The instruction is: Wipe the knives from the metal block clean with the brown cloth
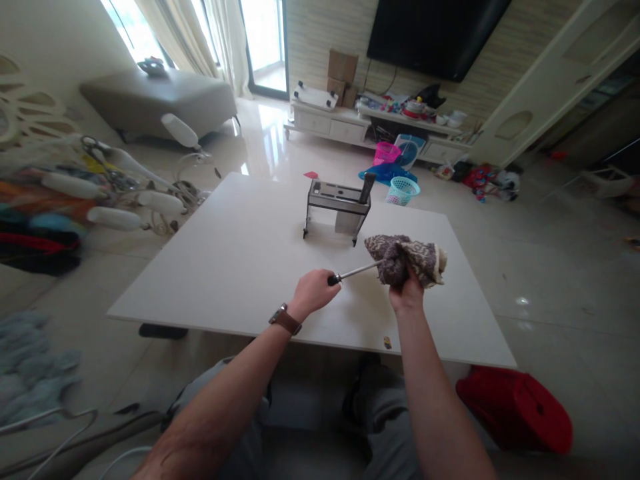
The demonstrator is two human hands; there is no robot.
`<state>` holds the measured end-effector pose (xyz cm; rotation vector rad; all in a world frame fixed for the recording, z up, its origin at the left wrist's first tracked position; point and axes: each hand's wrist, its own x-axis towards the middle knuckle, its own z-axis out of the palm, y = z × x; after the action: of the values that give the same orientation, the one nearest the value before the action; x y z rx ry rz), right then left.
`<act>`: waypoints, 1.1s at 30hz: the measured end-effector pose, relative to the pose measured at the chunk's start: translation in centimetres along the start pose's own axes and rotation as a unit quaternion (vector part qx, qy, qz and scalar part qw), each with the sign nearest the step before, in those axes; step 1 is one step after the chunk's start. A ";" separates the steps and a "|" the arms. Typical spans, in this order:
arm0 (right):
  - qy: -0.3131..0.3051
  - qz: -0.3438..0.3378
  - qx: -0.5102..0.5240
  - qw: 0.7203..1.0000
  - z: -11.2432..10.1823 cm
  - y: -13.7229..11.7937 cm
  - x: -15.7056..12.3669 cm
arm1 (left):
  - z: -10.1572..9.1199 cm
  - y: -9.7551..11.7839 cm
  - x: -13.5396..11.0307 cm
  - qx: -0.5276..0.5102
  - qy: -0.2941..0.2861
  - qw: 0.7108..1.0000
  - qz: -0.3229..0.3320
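My left hand (316, 293), with a watch on its wrist, is closed around the black handle of a slim metal rod (357, 271) that looks like a sharpening steel. The rod points right, its far end hidden in a brown and cream patterned cloth (423, 261). My right hand (408, 293) grips this bunched cloth from below, around the rod's end. Both hands are above the white table (225, 267). Beyond them stands a metal and black knife rack (336, 193), with one dark-handled piece (368, 187) upright in its right end.
A small sticker-like figure (387, 343) lies at the table's near edge, and a red pointed piece (311, 175) shows at the far edge. A red bag-like object (515, 407) is low at right. Baskets (401, 191) stand on the floor beyond the table.
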<state>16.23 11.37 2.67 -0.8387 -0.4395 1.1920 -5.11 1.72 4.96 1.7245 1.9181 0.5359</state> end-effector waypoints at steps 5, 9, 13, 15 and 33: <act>-0.044 0.030 -0.025 0.998 0.2 1.3 -1.1 | 0.6 0.3 0.2 -0.051 0.017 0.998 -0.020; -0.088 0.032 -0.063 0.994 1.0 3.0 -3.6 | 1.1 0.6 0.4 -0.077 0.023 0.996 -0.022; -0.147 0.044 -0.086 0.984 2.1 4.2 -5.9 | 1.4 0.8 0.3 -0.109 0.009 0.994 -0.005; -0.170 0.031 -0.092 0.981 2.4 4.3 -6.5 | 1.5 0.9 0.1 -0.100 -0.001 0.995 -0.007; -0.185 0.012 -0.097 0.978 2.1 4.3 -6.2 | 1.9 1.0 -0.1 -0.067 -0.006 0.998 0.020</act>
<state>10.02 6.86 1.46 -0.7893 -0.8630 1.3480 -3.14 1.71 4.10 1.6785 1.8004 0.6523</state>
